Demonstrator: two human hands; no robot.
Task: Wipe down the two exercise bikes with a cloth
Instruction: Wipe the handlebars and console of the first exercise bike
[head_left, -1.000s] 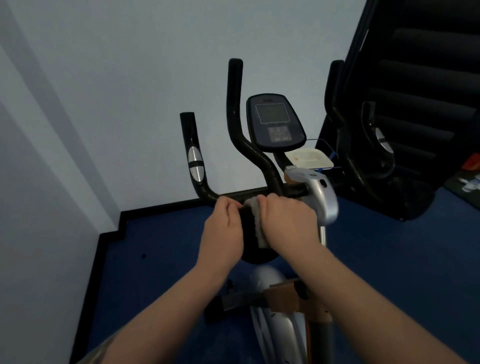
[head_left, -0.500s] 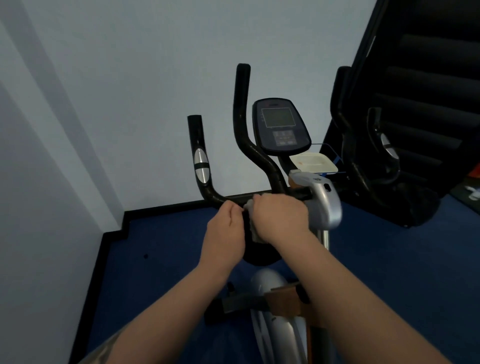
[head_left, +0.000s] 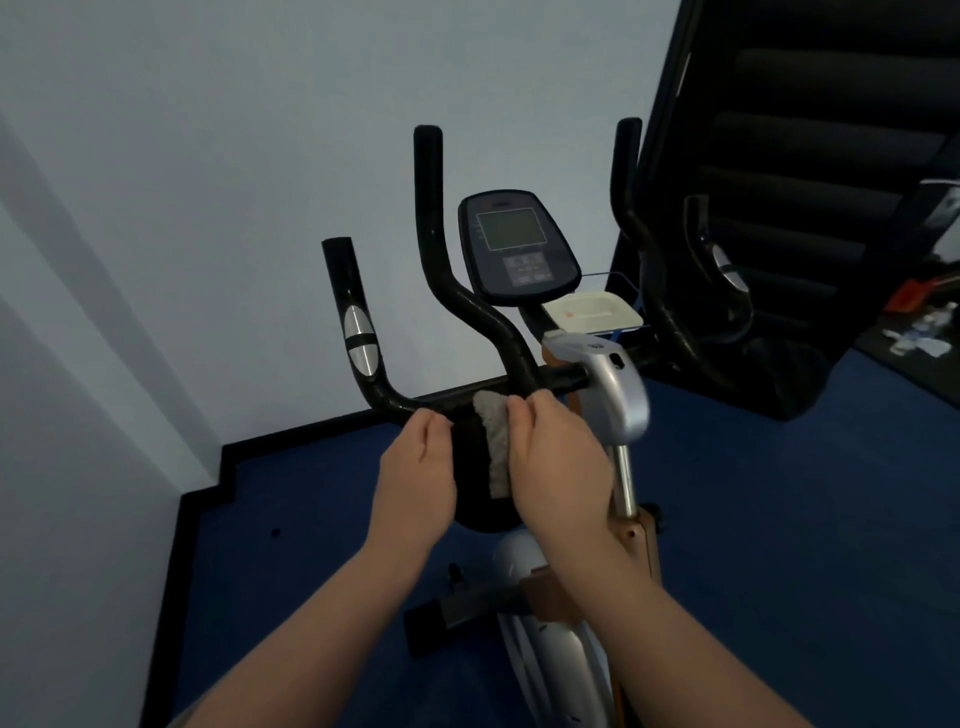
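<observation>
Cloth (head_left: 493, 441) sits pinched in your right hand (head_left: 558, 457) against the handlebar (head_left: 441, 400); your left hand (head_left: 415, 478) curls on the bar.

Grey cloth (head_left: 493, 447) draped over black handlebar (head_left: 441, 397) — bike (head_left: 618, 395) upright.

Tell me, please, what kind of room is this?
Probably a small home gym or exercise corner. An exercise bike with a console stands on blue carpet, with dark padded equipment behind it. The right hand holds a cloth.
</observation>
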